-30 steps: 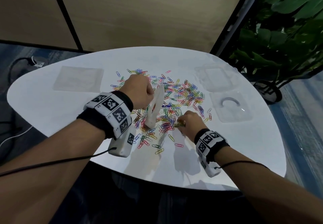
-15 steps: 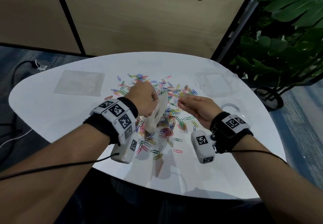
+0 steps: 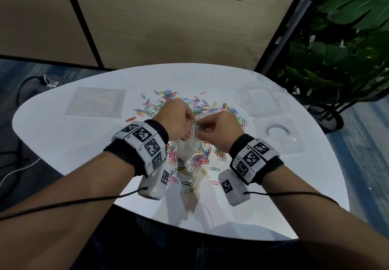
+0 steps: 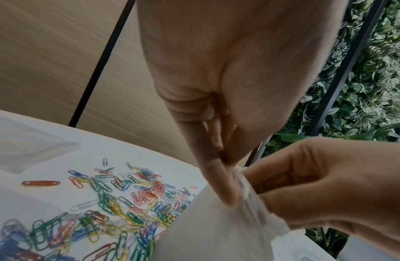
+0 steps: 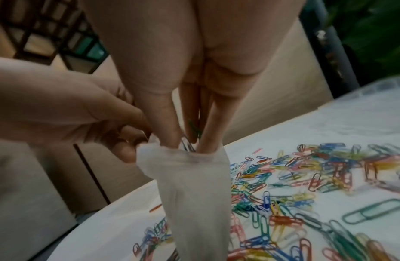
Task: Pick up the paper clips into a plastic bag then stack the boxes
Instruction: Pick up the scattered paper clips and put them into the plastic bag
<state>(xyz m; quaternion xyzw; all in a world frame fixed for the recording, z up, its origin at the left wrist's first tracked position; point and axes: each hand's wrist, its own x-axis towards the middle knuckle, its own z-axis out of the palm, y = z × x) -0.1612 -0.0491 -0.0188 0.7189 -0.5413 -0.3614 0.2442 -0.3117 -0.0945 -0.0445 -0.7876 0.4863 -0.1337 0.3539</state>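
The right hand (image 3: 219,128) has risen from the desk (image 3: 63,143) to the bag (image 3: 187,149) mouth, fingers (image 5: 170,127) pinching clips (image 5: 194,130) into it. The left hand (image 3: 176,120) still grips the bag's rim.

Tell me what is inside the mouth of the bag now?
The right hand has its fingertips in the bag mouth, with a few clips between them. The cloudy plastic hides anything deeper inside.

plastic bag (image 5: 192,185) bottom: cut off by frame edge | paper clips (image 5: 191,130) behind right hand fingers (image 5: 170,123): count unclear, blurred
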